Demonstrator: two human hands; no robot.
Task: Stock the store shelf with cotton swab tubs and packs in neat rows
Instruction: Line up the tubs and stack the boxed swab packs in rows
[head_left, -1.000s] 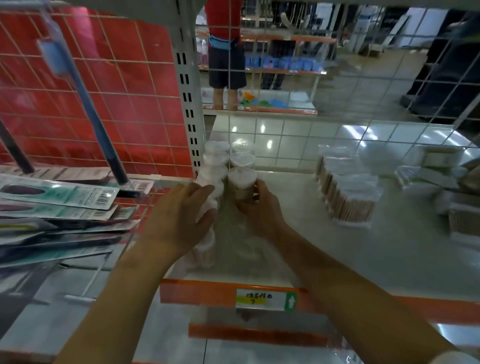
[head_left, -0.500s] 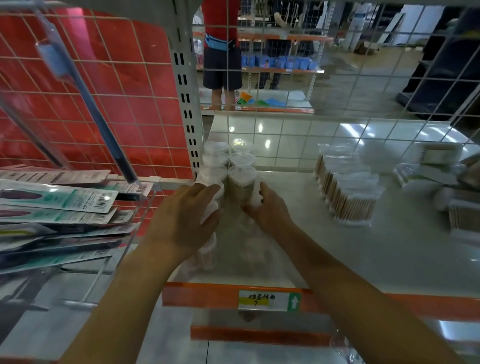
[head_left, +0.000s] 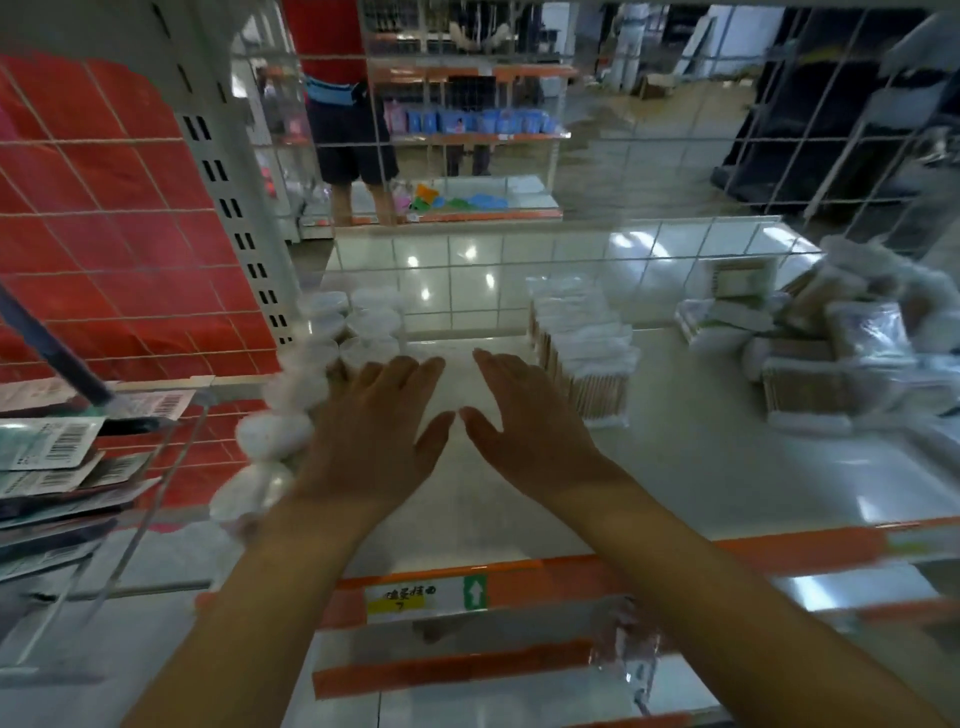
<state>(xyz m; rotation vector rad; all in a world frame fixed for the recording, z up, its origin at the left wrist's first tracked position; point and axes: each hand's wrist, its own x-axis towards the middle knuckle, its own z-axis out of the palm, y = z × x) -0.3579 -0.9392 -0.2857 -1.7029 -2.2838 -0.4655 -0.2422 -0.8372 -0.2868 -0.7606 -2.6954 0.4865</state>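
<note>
Clear round cotton swab tubs (head_left: 358, 332) with white lids stand in two rows along the left end of the white shelf (head_left: 675, 467), running from the back grid toward the front edge. My left hand (head_left: 374, 431) hovers flat beside the tub rows with fingers spread and holds nothing. My right hand (head_left: 524, 421) is just right of it, fingers straight, palm down over bare shelf. A row of clear swab packs (head_left: 587, 353) with wooden sticks stands right of my right hand. More swab packs (head_left: 831, 353) lie in a loose heap at the far right.
A wire grid (head_left: 519, 270) backs the shelf, with a person standing in the aisle beyond it. Carded items (head_left: 57, 457) hang on hooks at the left before a red panel. An orange price rail (head_left: 571, 582) with a label runs along the shelf front.
Both hands have let go of the tubs and drawn back toward the front, opening flat. The view has tilted and shifted slightly to the right.
</note>
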